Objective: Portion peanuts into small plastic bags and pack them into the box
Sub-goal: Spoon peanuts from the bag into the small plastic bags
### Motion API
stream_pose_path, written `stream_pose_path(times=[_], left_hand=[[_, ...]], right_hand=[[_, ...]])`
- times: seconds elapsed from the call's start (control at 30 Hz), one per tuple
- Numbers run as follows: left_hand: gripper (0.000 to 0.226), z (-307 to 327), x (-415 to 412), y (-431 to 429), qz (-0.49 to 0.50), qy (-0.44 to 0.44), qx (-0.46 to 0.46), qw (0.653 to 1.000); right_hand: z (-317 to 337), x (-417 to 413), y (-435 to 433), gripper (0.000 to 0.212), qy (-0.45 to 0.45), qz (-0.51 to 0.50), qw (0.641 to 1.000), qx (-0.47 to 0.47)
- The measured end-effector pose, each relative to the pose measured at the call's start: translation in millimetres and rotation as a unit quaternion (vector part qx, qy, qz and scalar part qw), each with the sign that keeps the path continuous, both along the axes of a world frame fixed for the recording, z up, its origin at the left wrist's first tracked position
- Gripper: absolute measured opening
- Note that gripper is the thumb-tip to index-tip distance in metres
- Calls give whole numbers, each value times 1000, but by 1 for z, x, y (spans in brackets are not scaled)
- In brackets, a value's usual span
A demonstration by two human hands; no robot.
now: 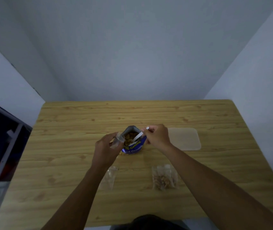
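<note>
An open blue peanut bag (133, 146) stands in the middle of the wooden table (66, 163), with brown peanuts showing in its mouth. My right hand (157, 136) grips a white spoon (139, 136) whose end dips into the bag. My left hand (106, 146) holds a small clear plastic bag (117, 140) right beside the bag's left edge. A filled small bag of peanuts (164, 177) lies near the front, right of centre. An empty small clear bag (109, 177) lies partly under my left forearm.
A translucent flat box lid or tray (185, 138) lies on the table just right of my right hand. White walls close in at the back and right. A dark shelf unit (1, 146) stands left of the table.
</note>
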State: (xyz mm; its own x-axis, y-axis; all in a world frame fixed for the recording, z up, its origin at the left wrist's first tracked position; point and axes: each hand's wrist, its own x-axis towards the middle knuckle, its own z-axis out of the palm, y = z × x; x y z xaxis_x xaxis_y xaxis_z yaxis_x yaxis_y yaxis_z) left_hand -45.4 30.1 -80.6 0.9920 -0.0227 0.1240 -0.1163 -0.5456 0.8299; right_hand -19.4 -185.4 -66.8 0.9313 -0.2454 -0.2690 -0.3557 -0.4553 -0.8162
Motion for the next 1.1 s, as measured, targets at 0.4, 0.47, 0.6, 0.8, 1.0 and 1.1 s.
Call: stream_pose_path(times=[0.4,0.47,0.6,0.8,1.0,1.1], left_hand=[[35,-2,1,2,8,5,-7,1000],[36,-2,1,2,9,9,-9,1000],[31,3,0,0,16,0,-9,1000],[36,0,7,-2,1,-13,38,999],[40,6,12,-11,-7,9,57,998],[34,12,14,-16,-16,15,78,997]], right_hand=[[1,-5,7,17,-3,-57,998,40],[1,-5,6,18,4,-75,996,49],[0,-4,0,26,10,-119,990,79],[3,-3,-20,20,9,-155,983,101],[6,1,-34,22,11,-189,966,179],[16,5,-38,17,3,-185,959,215]])
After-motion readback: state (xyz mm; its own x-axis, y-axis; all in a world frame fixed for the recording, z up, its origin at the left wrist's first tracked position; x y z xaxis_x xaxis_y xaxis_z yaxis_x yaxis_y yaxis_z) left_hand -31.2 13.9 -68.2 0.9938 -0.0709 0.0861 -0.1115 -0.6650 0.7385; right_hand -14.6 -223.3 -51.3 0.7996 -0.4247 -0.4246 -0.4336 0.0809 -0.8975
